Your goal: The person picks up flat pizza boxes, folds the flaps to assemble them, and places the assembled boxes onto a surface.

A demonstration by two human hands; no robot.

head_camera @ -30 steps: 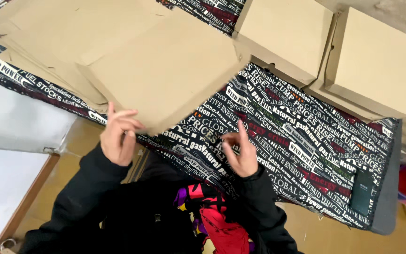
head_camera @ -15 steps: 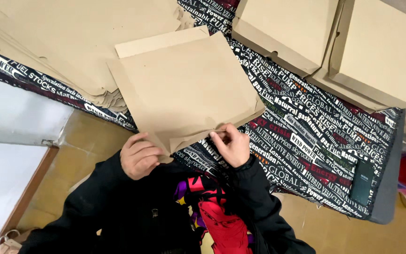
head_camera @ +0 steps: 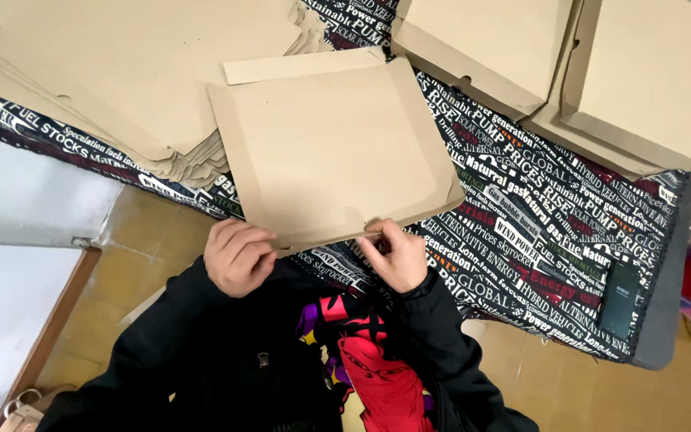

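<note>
- Small packing workshop, prob. home-run box-folding setup.
- Big stack of flat brown cardboard blanks (head_camera: 121, 72) at one end of table.
- Finished folded boxes (head_camera: 649, 80) piled at other end.
- Table covered w/ printed black cloth (head_camera: 537, 240); tiled floor (head_camera: 145, 240) below.

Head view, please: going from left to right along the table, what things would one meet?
Stack of flat cardboard sheets → half-folded cardboard box held by both hands → two finished boxes → dark phone near the table's right edge.
</note>
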